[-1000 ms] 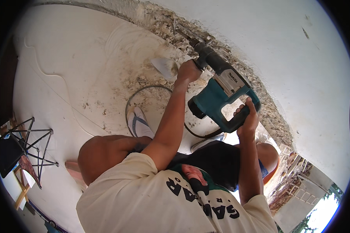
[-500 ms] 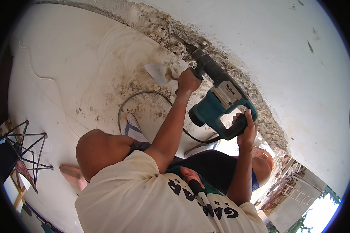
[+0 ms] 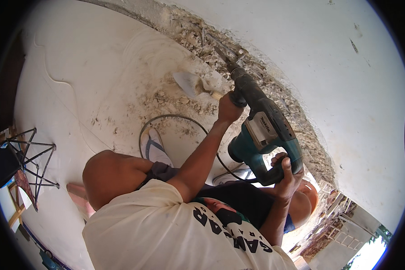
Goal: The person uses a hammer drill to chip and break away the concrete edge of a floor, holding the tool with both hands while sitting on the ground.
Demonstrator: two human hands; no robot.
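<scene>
A teal and black demolition hammer [image 3: 271,118] slants across the middle, its chisel [image 3: 221,55] pointing away from me at the far left end. My left hand [image 3: 231,109] is closed round the side handle near the front. At the back, my right hand [image 3: 289,176] grips the rear D-shaped handle. The chisel lies over a rough broken strip of masonry [image 3: 198,38] along the white wall; whether its tip touches cannot be told. Just left of my left hand, a trowel [image 3: 189,84] with a wooden handle rests on the dusty pale surface.
The black power cord [image 3: 177,115] loops past my sandalled foot [image 3: 154,146]. Crumbled rubble [image 3: 164,99] lies near the trowel. A white cable [image 3: 59,82], a black metal folding frame [image 3: 33,164] and a pinkish block [image 3: 78,198] are at left. Something orange [image 3: 314,193] shows beside my right knee.
The demolition hammer has come back toward me and slightly right, both hands moving with it. Its chisel has shifted right and nearer along the broken strip.
</scene>
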